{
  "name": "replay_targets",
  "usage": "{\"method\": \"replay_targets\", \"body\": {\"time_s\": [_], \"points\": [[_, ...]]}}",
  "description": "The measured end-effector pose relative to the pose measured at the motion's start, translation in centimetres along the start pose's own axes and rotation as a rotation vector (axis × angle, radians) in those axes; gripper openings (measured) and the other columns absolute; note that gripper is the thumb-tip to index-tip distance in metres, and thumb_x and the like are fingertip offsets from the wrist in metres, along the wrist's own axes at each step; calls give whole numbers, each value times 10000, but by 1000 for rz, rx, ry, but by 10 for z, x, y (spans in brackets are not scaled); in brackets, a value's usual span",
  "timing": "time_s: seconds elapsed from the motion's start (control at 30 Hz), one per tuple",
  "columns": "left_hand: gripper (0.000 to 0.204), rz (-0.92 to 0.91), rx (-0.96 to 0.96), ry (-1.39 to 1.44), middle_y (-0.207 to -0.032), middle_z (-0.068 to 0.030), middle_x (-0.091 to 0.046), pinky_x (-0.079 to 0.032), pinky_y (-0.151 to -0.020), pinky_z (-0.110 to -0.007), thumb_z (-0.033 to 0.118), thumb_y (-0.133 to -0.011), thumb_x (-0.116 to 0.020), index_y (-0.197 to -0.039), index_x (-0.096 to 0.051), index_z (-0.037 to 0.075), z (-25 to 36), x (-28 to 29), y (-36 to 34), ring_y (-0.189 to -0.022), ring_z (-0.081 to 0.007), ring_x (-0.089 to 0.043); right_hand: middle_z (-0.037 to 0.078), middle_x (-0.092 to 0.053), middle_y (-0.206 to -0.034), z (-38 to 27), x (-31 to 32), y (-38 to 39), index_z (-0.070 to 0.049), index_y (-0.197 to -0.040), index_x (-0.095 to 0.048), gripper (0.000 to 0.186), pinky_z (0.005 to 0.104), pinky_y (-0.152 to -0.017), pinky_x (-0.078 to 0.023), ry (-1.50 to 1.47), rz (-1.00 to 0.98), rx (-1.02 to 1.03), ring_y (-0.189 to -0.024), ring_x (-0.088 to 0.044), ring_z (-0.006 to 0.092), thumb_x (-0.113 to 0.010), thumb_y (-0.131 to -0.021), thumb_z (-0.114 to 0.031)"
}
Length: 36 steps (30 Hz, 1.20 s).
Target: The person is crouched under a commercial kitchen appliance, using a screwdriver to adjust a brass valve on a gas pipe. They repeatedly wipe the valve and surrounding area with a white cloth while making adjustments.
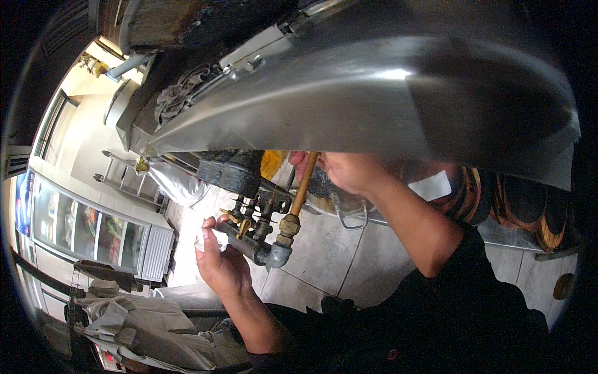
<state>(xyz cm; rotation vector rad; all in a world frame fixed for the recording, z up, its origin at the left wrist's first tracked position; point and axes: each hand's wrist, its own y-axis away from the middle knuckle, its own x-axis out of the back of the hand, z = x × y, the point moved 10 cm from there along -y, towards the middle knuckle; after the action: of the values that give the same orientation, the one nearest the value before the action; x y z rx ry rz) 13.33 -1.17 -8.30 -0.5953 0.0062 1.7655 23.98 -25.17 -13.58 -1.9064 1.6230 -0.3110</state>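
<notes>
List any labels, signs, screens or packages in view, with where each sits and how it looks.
White label: blank-looking rectangle, right of the right hand, under the steel hood.
Display fridge: far left, glass front, white frame, coloured items inside, too small to tell apart.
Blue sign: narrow panel at the fridge's left end.
Red-and-white label: bottom left, small, partly hidden under grey cloth.

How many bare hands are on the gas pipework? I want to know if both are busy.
2. The left hand grips the dark horizontal metal pipe; the right hand holds the slim copper tube near its top, partly hidden under the steel hood.
</notes>
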Motion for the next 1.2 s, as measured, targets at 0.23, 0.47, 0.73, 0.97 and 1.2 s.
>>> {"method": "replay_targets", "body": {"time_s": [0.23,0.47,0.73,0.97,1.2], "points": [[202,-1,11,9,-981,-136,-586,-451,-829,-377,204,-926,-472,-1004,-563,41,1,-2,1,-919,-211,-542,155,-561,-883,-17,-8,2,18,-1011,-491,263,365,-718,-501,-241,-18,-55,-812,-581,232,-354,-950,-198],[199,-4,-8,-9,-981,-129,-587,-451,-827,-370,203,-927,-470,-1002,-559,41,1,-1,0,-919,-204,-541,150,-555,-874,-3,1,1,9,-978,-490,243,365,-711,-500,-154,65,-23,-808,-576,232,-375,-942,-203],[191,23,24,5,-975,-123,-587,-460,-813,-369,208,-925,-476,-998,-558,52,1,-2,1,-910,-203,-542,149,-556,-862,-3,-5,0,9,-984,-492,207,373,-733,-491,-209,22,-63,-770,-577,241,-429,-920,-177],[186,-5,-3,7,-966,-118,-587,-473,-791,-368,206,-925,-474,-994,-557,54,3,-3,1,-898,-203,-554,162,-592,-918,-17,-34,18,35,-1007,-532,176,364,-816,-473,-612,-8,-366,-872,-597,248,-520,-860,-61],[188,-23,-8,-7,-971,-120,-583,-446,-836,-378,201,-925,-473,-1000,-552,48,3,-6,1,-925,-203,-539,134,-615,-981,-43,-64,20,35,-953,-585,130,311,-898,-431,-327,-264,-173,-958,-590,201,-546,-841,-20]]}}
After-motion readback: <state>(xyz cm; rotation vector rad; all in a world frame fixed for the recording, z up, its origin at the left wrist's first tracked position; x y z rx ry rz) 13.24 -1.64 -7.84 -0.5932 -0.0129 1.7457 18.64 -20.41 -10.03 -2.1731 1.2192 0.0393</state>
